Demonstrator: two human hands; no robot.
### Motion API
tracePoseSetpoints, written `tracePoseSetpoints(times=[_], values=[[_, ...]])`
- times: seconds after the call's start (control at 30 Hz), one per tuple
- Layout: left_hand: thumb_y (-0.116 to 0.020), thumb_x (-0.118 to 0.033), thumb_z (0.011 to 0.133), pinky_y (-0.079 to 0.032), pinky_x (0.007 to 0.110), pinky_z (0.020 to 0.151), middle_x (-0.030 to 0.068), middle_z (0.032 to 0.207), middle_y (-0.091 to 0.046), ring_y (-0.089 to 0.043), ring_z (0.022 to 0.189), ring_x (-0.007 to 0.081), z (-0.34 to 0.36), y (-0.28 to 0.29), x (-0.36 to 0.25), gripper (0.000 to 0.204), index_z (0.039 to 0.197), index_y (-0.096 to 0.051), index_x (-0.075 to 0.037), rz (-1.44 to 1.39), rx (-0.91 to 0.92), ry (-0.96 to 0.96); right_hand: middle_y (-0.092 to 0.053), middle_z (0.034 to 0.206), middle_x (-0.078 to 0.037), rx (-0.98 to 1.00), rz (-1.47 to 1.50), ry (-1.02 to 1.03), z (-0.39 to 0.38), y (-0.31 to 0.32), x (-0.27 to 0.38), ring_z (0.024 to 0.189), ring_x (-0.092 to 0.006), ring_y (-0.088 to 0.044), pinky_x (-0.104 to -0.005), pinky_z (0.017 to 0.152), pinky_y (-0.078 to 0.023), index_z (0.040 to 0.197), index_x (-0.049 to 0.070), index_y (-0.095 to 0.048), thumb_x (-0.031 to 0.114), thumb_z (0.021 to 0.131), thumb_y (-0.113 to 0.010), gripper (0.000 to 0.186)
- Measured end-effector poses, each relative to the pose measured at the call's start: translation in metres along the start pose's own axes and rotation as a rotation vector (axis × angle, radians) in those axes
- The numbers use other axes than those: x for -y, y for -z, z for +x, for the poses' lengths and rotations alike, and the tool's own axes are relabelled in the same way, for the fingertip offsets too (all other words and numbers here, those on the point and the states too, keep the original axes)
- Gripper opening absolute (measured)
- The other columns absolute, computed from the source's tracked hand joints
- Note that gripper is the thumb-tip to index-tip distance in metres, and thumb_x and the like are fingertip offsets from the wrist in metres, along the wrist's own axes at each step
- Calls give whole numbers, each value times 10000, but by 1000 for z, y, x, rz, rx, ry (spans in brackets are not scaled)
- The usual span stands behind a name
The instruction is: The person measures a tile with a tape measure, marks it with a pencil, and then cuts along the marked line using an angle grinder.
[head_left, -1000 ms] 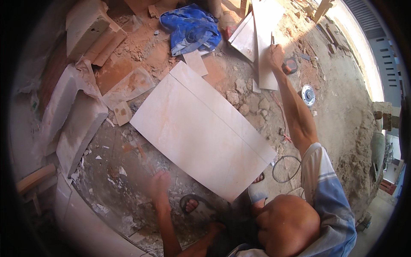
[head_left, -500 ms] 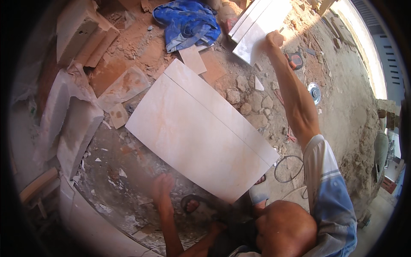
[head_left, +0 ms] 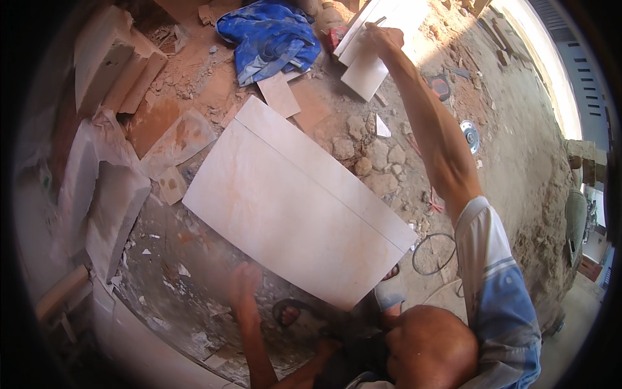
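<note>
A large cream floor tile [head_left: 291, 214] lies in front of me, a thin dark line running along its far long side. My right arm stretches past its far right. My right hand [head_left: 387, 42] is closed on a thin pencil-like stick [head_left: 377, 22], over a stack of pale tiles [head_left: 366, 76] at the top. What the stick is exactly is too small to tell. Close to the big tile's near left edge hovers my left hand [head_left: 246, 283], apart from the tile. Motion smears its fingers, and nothing shows in it.
Broken stones [head_left: 363, 146] lie between the tile and my right arm. An orange-and-black tape measure [head_left: 439, 87] and a round metal disc [head_left: 470, 136] rest right of it. A blue cloth [head_left: 269, 39] is beyond the tile; broken slabs [head_left: 116, 201] lean at the left.
My right hand has moved left and a little away over the pale tile stack, stick still in it. My left hand stays near the big tile. The whole view has shifted slightly.
</note>
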State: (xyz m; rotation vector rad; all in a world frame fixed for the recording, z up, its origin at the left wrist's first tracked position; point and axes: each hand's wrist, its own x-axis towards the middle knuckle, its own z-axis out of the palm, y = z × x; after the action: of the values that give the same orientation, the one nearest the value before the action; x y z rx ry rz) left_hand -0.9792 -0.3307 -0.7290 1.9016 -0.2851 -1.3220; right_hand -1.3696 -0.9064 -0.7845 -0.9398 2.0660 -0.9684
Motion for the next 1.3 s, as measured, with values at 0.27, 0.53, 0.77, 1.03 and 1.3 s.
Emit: tracePoseSetpoints(times=[0.27, 0.53, 0.77, 1.03, 1.3], values=[[-601, -143, 1089, -525, 438, 1145, 266, 1407, -666, -674, 1284, 340, -3, -9, 12, 422, 1442, -529, 77, -9, 54, 38, -791, 832, -134, -139, -212, 229, 33, 22, -36, 784, -260, -746, -401, 809, -599, 912, 22, -829, 617, 855, -864, 598], [-612, -161, 1092, -545, 418, 1124, 238, 1368, -682, -688, 1254, 319, 1, 0, 3, 418, 1425, -544, 83, 20, -7, 39, -607, 1364, -294, 189, -1081, 393, 0, 183, -102, 1345, -371, -536, -522, 1038, -504, 1344, -8, -645, 639, 809, -865, 868], [-598, -174, 1105, -541, 424, 1131, 238, 1362, -684, -690, 1258, 319, -1, 3, -6, 421, 1437, -543, 79, 45, -13, -12, -720, 1123, -194, 355, -664, 386, 32, 203, -101, 1001, -281, -731, -436, 818, -600, 1330, -5, -650, 484, 783, -924, 783], [-604, -235, 1114, -534, 431, 1136, 239, 1366, -682, -673, 1289, 333, -10, 19, 36, 466, 1456, -541, 75, 122, 2, -36, -726, 1154, -186, -35, -276, 661, 157, 128, -56, 943, -225, -760, -308, 697, -620, 1439, 7, -583, 596, 780, -944, 955], [-521, -347, 1160, -519, 408, 1107, 182, 1397, -666, -630, 1312, 269, -35, -25, -3, 493, 1483, -558, 25, 37, -245, -14, -701, 1361, -255, 65, -404, 935, 16, 78, -47, 1235, -300, -708, -464, 1069, -583, 1465, -7, -590, 555, 1017, -728, 732]])
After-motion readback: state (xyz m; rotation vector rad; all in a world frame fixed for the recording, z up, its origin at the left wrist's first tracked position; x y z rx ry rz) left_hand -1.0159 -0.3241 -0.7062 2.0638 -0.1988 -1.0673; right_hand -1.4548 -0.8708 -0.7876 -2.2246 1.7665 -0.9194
